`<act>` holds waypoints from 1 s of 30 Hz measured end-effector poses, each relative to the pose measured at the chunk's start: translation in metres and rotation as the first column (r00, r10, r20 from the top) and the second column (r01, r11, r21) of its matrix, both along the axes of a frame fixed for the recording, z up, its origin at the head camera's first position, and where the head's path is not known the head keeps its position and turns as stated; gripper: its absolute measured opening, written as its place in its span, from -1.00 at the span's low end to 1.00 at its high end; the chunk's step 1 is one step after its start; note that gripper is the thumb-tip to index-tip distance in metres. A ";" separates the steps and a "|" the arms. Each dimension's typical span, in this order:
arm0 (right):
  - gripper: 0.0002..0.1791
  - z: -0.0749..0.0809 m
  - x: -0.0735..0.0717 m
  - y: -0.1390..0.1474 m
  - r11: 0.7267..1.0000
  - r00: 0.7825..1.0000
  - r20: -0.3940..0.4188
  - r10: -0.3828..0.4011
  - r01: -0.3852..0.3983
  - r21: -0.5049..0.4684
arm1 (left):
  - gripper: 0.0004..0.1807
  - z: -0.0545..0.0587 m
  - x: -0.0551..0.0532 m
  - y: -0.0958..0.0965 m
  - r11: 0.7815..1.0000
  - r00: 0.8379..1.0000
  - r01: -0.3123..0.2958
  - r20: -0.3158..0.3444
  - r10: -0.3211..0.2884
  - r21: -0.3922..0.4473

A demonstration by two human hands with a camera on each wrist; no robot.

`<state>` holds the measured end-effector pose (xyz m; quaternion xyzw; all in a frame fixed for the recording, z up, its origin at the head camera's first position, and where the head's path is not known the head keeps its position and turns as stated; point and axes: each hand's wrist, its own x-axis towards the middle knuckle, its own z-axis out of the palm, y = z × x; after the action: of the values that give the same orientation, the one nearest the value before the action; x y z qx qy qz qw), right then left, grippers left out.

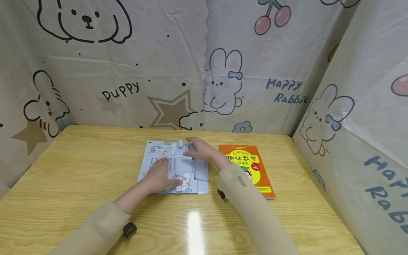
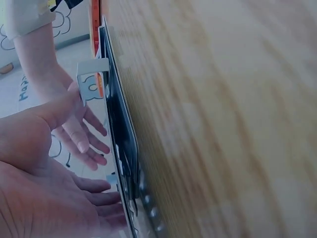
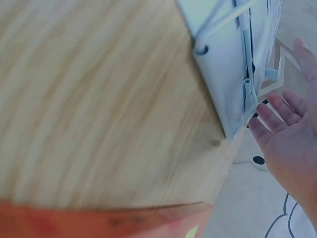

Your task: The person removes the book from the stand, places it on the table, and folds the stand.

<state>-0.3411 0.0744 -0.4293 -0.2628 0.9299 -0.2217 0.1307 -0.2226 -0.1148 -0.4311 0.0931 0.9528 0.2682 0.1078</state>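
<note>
A pale book stand (image 1: pixel 185 165) with unicorn prints lies flat on the table, its lower clip (image 1: pixel 178 190) on the near edge and an upper clip (image 1: pixel 180 143) on the far edge. My left hand (image 1: pixel 158 176) is over its left half with fingers stretched out. In the left wrist view the thumb (image 2: pixel 64 110) touches or nearly touches the lower clip (image 2: pixel 92 66). Over the far right part is my right hand (image 1: pixel 201 150), fingers spread and loosely bent. The right wrist view shows this hand (image 3: pixel 292 134) beside the stand (image 3: pixel 218 79), holding nothing.
An orange book (image 1: pixel 267 189) with Chinese print lies right of the stand, partly covered by my right forearm. The wooden table (image 1: pixel 79 170) extends to both sides. A patterned cloth (image 1: pixel 178 63) hangs along the back and sides.
</note>
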 end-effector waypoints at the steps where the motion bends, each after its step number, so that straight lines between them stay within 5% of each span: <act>1: -0.19 0.000 -0.001 -0.001 1.000 1.000 -0.007 0.007 -0.007 0.004 | 0.16 -0.001 0.000 -0.001 1.000 1.000 0.000 0.003 0.000 0.015; 10: -0.30 -0.002 -0.005 -0.007 0.997 0.996 -0.044 0.073 -0.071 0.038 | 0.16 0.001 0.004 -0.011 0.993 0.999 0.008 0.051 -0.014 0.120; 19: -0.29 -0.007 -0.005 -0.005 0.994 0.995 -0.044 0.092 -0.089 0.063 | 0.13 0.002 0.007 -0.014 0.990 0.998 -0.003 0.065 -0.006 0.139; 30: -0.27 0.011 0.008 0.007 0.998 0.998 -0.009 0.062 -0.062 -0.009 | 0.07 0.018 0.004 -0.021 0.987 0.999 -0.016 0.033 0.010 0.158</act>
<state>-0.3332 0.0813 -0.4184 -0.2929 0.9208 -0.2209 0.1324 -0.2185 -0.1359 -0.4129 0.0908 0.9273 0.3450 0.1136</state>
